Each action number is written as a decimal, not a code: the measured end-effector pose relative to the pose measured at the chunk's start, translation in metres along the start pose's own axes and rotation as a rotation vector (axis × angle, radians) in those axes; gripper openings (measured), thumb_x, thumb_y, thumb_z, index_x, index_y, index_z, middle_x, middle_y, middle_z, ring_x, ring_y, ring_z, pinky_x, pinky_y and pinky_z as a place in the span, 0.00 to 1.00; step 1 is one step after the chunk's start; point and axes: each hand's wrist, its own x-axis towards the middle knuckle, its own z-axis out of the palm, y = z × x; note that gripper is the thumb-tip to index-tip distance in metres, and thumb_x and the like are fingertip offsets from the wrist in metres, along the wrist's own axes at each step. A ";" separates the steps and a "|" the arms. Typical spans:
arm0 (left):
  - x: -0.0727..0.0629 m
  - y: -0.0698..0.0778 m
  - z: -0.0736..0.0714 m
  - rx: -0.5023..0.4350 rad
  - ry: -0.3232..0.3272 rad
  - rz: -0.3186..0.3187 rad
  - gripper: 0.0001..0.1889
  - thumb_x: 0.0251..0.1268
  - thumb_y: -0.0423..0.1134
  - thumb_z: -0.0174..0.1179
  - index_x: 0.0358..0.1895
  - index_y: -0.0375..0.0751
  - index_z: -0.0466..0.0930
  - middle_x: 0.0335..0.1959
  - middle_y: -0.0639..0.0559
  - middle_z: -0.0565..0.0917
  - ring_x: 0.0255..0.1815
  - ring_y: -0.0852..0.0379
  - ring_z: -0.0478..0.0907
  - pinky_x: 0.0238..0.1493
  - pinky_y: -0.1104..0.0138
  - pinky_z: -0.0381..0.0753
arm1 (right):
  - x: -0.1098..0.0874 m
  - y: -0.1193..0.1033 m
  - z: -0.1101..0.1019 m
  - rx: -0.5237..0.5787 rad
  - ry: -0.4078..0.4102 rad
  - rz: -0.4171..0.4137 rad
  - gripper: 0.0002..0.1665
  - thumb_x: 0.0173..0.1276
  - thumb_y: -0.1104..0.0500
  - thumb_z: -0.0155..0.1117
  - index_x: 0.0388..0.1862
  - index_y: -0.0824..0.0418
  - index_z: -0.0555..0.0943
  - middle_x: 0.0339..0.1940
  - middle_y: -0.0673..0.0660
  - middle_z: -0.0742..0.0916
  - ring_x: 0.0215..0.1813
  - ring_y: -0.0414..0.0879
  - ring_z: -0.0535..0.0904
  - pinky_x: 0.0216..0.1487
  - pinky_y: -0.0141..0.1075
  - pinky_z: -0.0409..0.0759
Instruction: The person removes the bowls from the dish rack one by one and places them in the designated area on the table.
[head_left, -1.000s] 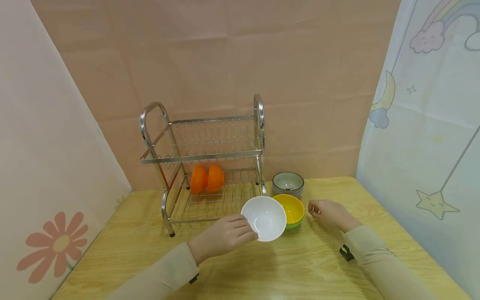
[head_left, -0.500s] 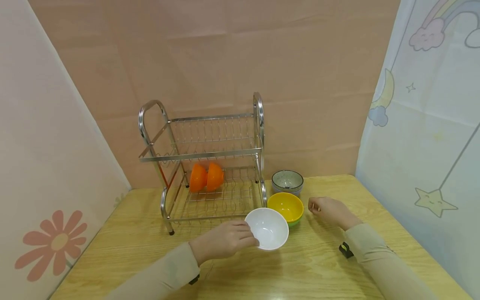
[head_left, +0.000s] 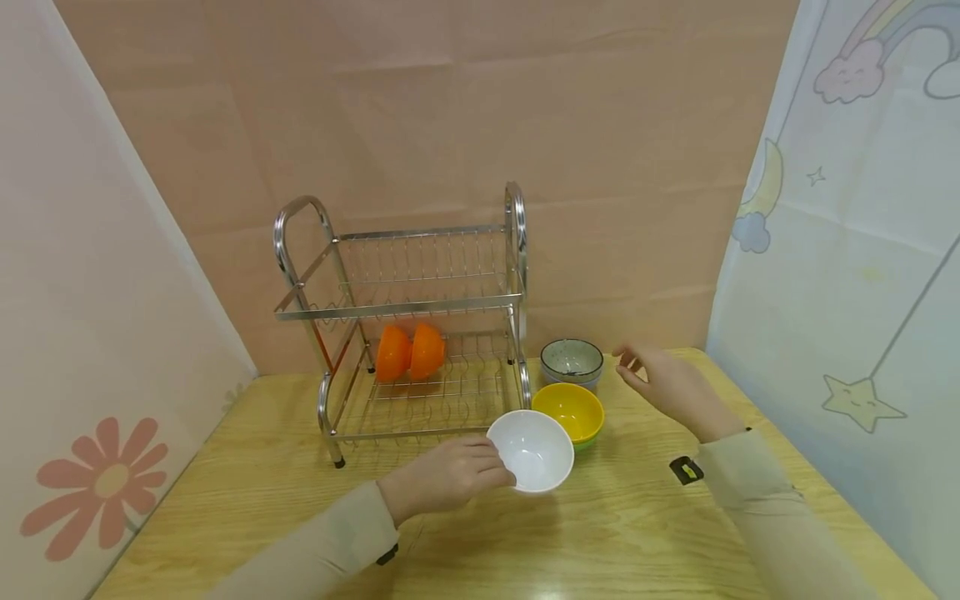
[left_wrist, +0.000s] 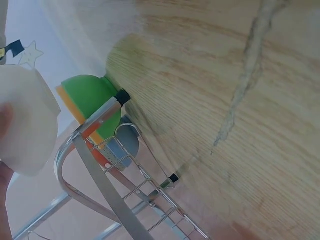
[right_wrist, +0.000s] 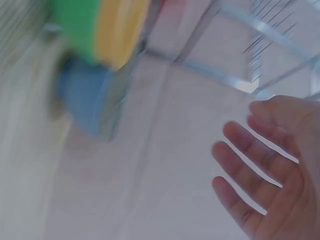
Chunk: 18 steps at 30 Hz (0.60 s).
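Note:
In the head view my left hand [head_left: 453, 475] pinches a white bowl [head_left: 534, 454] by its left rim, its inside tilted toward me. The same white bowl [left_wrist: 30, 120] shows from outside in the left wrist view, above the table. To the right, my raised right hand [head_left: 667, 387] holds nothing, its fingers [right_wrist: 240, 162] loosely spread. Nearest to it is a speckled grey bowl [head_left: 572, 358], stacked in a bluish one [right_wrist: 82, 95]. In front of that pair, a yellow bowl [head_left: 568, 410] sits inside a green bowl [left_wrist: 90, 97].
A two-tier metal dish rack [head_left: 401, 310] stands at the back left. Two orange bowls [head_left: 409, 352] lean on edge side by side in its lower tier. A wooden table [head_left: 600, 533] lies under everything, with fabric walls at the back and both sides.
The white bowl came down and toward me, off the yellow bowl, in my left hand. My right hand has risen and moved back beside the grey bowl, its fingers loosening.

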 end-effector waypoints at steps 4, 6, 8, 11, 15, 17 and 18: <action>0.001 -0.001 0.000 -0.011 0.008 -0.022 0.09 0.61 0.35 0.66 0.44 0.50 0.81 0.41 0.63 0.87 0.44 0.69 0.81 0.60 0.75 0.73 | 0.002 -0.027 -0.004 0.024 0.095 -0.167 0.23 0.64 0.60 0.68 0.57 0.63 0.74 0.49 0.58 0.85 0.50 0.55 0.82 0.49 0.50 0.81; 0.001 -0.002 -0.001 0.002 0.018 -0.020 0.09 0.61 0.35 0.66 0.43 0.49 0.81 0.41 0.63 0.87 0.44 0.69 0.82 0.59 0.75 0.73 | 0.002 -0.040 -0.005 0.048 0.111 -0.265 0.25 0.62 0.61 0.69 0.57 0.66 0.74 0.51 0.59 0.85 0.52 0.55 0.81 0.53 0.51 0.80; 0.001 -0.003 -0.001 0.018 0.029 -0.014 0.09 0.60 0.35 0.67 0.43 0.49 0.82 0.41 0.63 0.87 0.44 0.69 0.82 0.59 0.74 0.74 | 0.002 -0.051 -0.005 0.057 0.111 -0.348 0.27 0.61 0.60 0.71 0.57 0.66 0.74 0.52 0.58 0.85 0.53 0.54 0.82 0.53 0.49 0.80; 0.001 -0.004 -0.002 0.031 0.042 -0.009 0.10 0.59 0.35 0.67 0.43 0.49 0.82 0.40 0.62 0.87 0.44 0.68 0.82 0.58 0.74 0.75 | -0.002 -0.066 -0.003 0.068 0.094 -0.445 0.28 0.60 0.59 0.72 0.57 0.64 0.76 0.53 0.56 0.85 0.53 0.51 0.81 0.52 0.46 0.81; 0.000 -0.004 -0.003 0.026 0.050 -0.016 0.09 0.59 0.35 0.68 0.42 0.49 0.82 0.40 0.62 0.87 0.43 0.68 0.82 0.57 0.74 0.75 | -0.010 -0.086 0.007 0.063 0.068 -0.548 0.26 0.59 0.56 0.72 0.56 0.59 0.78 0.52 0.50 0.84 0.53 0.46 0.80 0.53 0.44 0.80; 0.000 -0.005 -0.003 0.028 0.054 -0.016 0.08 0.60 0.35 0.67 0.42 0.49 0.82 0.40 0.62 0.87 0.43 0.68 0.83 0.57 0.74 0.75 | -0.016 -0.095 0.014 0.055 0.050 -0.602 0.23 0.61 0.54 0.71 0.55 0.56 0.78 0.50 0.47 0.84 0.52 0.44 0.80 0.53 0.41 0.79; 0.001 -0.005 -0.003 0.028 0.056 -0.015 0.08 0.60 0.35 0.66 0.42 0.49 0.82 0.40 0.62 0.87 0.43 0.68 0.83 0.57 0.74 0.75 | -0.019 -0.098 0.018 0.047 0.040 -0.627 0.21 0.63 0.53 0.70 0.54 0.55 0.79 0.49 0.46 0.84 0.52 0.43 0.80 0.54 0.40 0.79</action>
